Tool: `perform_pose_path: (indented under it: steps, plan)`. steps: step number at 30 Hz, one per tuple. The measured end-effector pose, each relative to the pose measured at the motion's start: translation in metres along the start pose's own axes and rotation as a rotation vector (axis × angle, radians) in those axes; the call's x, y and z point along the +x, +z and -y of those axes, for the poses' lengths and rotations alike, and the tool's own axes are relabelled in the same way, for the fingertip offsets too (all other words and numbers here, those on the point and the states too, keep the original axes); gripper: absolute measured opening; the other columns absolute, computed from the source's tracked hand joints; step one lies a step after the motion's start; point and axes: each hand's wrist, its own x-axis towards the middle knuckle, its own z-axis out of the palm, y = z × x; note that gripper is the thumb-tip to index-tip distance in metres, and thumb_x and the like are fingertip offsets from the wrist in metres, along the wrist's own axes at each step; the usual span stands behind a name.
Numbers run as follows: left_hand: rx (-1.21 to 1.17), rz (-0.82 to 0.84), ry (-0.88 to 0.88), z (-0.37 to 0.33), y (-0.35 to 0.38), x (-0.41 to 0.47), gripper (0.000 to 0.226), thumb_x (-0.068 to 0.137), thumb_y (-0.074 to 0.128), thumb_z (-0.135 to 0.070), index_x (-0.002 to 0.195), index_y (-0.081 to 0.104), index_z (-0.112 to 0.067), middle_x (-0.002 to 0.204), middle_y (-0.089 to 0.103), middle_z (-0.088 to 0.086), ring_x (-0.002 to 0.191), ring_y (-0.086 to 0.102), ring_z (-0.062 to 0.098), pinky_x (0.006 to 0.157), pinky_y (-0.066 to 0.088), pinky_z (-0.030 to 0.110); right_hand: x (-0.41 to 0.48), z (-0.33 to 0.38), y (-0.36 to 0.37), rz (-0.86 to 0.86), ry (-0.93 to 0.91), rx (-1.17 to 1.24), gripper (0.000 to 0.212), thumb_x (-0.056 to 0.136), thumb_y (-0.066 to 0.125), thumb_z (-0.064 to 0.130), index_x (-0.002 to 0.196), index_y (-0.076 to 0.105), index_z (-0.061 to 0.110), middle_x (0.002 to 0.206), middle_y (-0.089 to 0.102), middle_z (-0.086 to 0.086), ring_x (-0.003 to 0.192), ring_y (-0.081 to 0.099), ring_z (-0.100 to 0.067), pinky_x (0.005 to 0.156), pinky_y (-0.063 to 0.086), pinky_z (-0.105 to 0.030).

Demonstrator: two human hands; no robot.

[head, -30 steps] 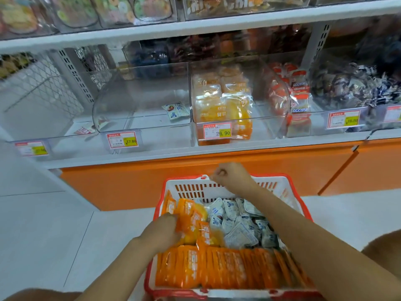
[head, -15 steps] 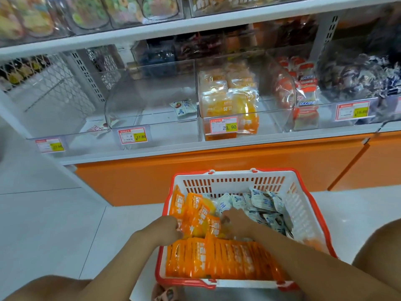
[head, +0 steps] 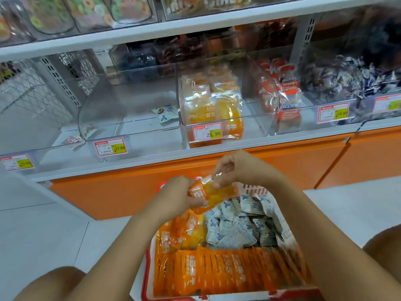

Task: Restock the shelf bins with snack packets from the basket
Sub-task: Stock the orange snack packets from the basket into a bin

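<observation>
Left hand [head: 184, 196] and right hand [head: 236, 168], each grip pinching one orange snack packet [head: 219, 193] over the far end of the basket [head: 149, 268]. The basket holds rows of orange packets [head: 217, 270] and white-and-blue packets [head: 238, 222]. On the shelf behind, a clear bin [head: 130, 101] holds one small packet [head: 166, 112], beside a bin of orange packets [head: 182, 105].

Both bare forearms reach forward and converge. The left grip [head: 184, 195] curls its fingers round one end of an orange packet [head: 219, 193]. The right grip [head: 236, 168], slightly higher, pinches the packet's other end with its fingertips.
</observation>
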Motion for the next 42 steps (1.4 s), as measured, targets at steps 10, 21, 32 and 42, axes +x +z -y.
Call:
perform_pose_path:
  steps: [10, 21, 32, 42]
  plan:
    - [-0.528, -0.294, 0.075, -0.047, -0.017, 0.03, 0.012, 0.079, 0.074, -0.035, 0.085, 0.067, -0.027, 0.076, 0.071, -0.011, 0.069, 0.065, 0.003, 0.061, 0.047, 0.014, -0.013, -0.003, -0.054, -0.252, -0.085, 0.54, 0.037, 0.07, 0.074, 0.012, 0.105, 0.067, 0.017, 0.094, 0.074, -0.007, 0.082, 0.071, -0.019, 0.076, 0.058, -0.029]
    - [0.06, -0.635, 0.074, -0.025, -0.015, 0.059, 0.062, 0.092, 0.058, -0.021, 0.147, 0.032, -0.015, 0.149, 0.033, 0.003, 0.135, 0.035, 0.018, 0.104, 0.037, 0.028, 0.04, 0.032, -0.154, -0.782, -0.139, -0.098, 0.026, 0.084, 0.065, 0.004, 0.107, 0.061, 0.016, 0.09, 0.059, 0.004, 0.084, 0.056, -0.012, 0.076, 0.047, -0.027]
    - [0.018, -0.68, 0.12, -0.019, -0.016, 0.059, 0.054, 0.093, 0.055, -0.009, 0.144, 0.038, -0.014, 0.148, 0.04, 0.004, 0.137, 0.033, 0.018, 0.108, 0.02, 0.021, 0.111, -0.004, -0.122, -0.469, 0.311, -0.337, 0.057, 0.08, 0.076, 0.017, 0.132, 0.054, 0.01, 0.126, 0.06, -0.01, 0.111, 0.06, -0.026, 0.087, 0.043, -0.025]
    - [-0.007, -0.557, 0.055, 0.006, -0.007, 0.034, 0.043, 0.092, 0.047, 0.006, 0.128, 0.059, -0.013, 0.13, 0.058, 0.006, 0.117, 0.057, 0.021, 0.099, 0.034, 0.018, 0.073, 0.003, -0.072, -0.996, -0.196, -0.265, 0.03, 0.096, 0.053, 0.031, 0.086, 0.068, 0.007, 0.086, 0.066, -0.004, 0.078, 0.058, -0.014, 0.068, 0.042, -0.018]
